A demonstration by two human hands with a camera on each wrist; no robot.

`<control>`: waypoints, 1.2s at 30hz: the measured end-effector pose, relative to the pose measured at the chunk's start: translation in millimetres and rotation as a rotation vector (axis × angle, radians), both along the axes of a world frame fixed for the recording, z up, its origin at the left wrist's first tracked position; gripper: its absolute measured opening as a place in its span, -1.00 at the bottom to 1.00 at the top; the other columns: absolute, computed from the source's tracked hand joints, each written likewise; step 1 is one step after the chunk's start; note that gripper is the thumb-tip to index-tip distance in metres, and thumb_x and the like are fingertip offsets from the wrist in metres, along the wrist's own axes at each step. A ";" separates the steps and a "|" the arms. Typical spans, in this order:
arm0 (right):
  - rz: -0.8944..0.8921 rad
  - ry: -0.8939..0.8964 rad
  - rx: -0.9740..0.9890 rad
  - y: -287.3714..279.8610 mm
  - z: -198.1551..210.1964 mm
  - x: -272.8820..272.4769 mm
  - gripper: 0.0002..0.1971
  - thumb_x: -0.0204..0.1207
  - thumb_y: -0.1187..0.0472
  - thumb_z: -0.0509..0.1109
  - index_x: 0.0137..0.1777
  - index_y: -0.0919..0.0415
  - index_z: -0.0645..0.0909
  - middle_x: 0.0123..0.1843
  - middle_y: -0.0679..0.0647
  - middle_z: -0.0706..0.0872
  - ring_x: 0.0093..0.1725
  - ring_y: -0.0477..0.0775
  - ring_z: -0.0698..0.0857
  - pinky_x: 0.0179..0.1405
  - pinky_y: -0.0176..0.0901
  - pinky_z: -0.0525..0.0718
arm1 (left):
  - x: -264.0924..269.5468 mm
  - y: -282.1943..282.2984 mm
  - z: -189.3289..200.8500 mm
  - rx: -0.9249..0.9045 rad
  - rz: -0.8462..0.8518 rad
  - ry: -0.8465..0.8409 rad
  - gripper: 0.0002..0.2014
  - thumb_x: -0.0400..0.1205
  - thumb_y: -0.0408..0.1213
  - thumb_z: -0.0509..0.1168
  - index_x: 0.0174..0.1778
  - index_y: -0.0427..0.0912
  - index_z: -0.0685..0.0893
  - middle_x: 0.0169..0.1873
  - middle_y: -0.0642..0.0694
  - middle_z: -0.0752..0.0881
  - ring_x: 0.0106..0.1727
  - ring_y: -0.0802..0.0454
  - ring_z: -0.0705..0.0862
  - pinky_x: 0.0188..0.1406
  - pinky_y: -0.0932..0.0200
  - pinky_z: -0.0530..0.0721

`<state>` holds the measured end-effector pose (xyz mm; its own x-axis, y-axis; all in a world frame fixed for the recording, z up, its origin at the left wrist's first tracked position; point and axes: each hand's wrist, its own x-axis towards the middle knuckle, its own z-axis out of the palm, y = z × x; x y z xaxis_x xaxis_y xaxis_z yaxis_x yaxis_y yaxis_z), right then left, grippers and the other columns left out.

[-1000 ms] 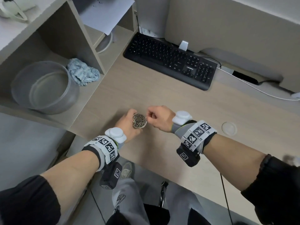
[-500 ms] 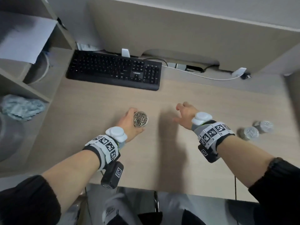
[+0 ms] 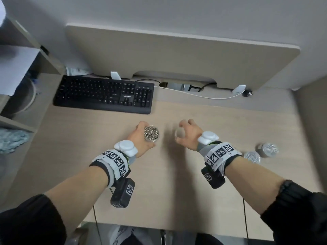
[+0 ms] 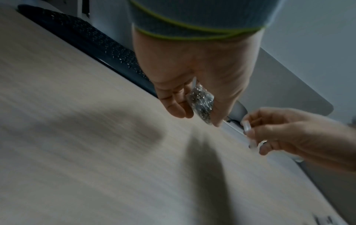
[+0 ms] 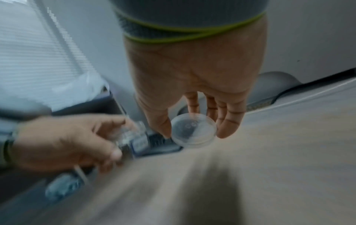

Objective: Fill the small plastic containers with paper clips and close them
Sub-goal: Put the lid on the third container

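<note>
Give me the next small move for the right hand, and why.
Probably bring the clear lid left over the container and press it on. The left hand holds that container full of paper clips and uncovered; the right hand pinches the lid just beside it.

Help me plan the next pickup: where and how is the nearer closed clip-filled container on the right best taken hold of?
Grip the nearer closed clear plastic container of paper clips across its round side wall, fingers coming down from above. It stands upright on the wooden desk; avoid the far-right side, where the second closed container stands close.
</note>
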<state>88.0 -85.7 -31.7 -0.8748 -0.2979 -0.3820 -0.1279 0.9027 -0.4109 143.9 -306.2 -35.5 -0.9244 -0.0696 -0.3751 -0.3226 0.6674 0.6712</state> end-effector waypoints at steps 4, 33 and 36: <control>-0.024 0.087 -0.191 3.5 54.3 -19.7 -0.43 0.36 -0.08 0.50 0.34 0.06 0.47 0.29 0.06 0.53 0.22 0.15 0.62 0.24 0.01 0.59 | -13.0 11.3 32.0 0.054 -0.003 0.033 -0.38 0.34 -0.25 0.63 0.21 -0.03 0.43 0.11 -0.10 0.64 0.02 -0.05 0.68 -0.12 0.24 0.50; 0.067 0.233 -0.355 -69.5 168.9 -1.1 -0.57 0.49 0.10 0.49 0.32 0.17 0.51 0.22 0.02 0.63 0.07 -0.06 0.53 0.12 -0.14 0.54 | -32.8 -17.3 136.9 0.321 -0.102 0.125 -0.40 0.29 -0.03 0.57 0.24 0.06 0.54 -0.02 0.05 0.77 0.02 0.06 0.76 0.09 -0.09 0.74; 0.091 0.194 -0.325 -67.9 168.6 -3.4 -0.53 0.49 0.14 0.48 0.38 0.19 0.52 0.26 0.07 0.67 0.20 0.09 0.62 0.26 0.01 0.59 | -34.3 -17.7 139.0 0.338 -0.114 0.124 -0.44 0.38 -0.19 0.58 0.27 -0.04 0.55 0.00 0.00 0.76 0.03 0.03 0.76 0.12 -0.06 0.74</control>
<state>84.6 -153.6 136.9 -0.8860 -0.4559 -0.0849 -0.3051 0.7110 -0.6336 109.5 -323.9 103.5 -0.9587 0.1453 -0.2443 -0.1616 0.4286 0.8889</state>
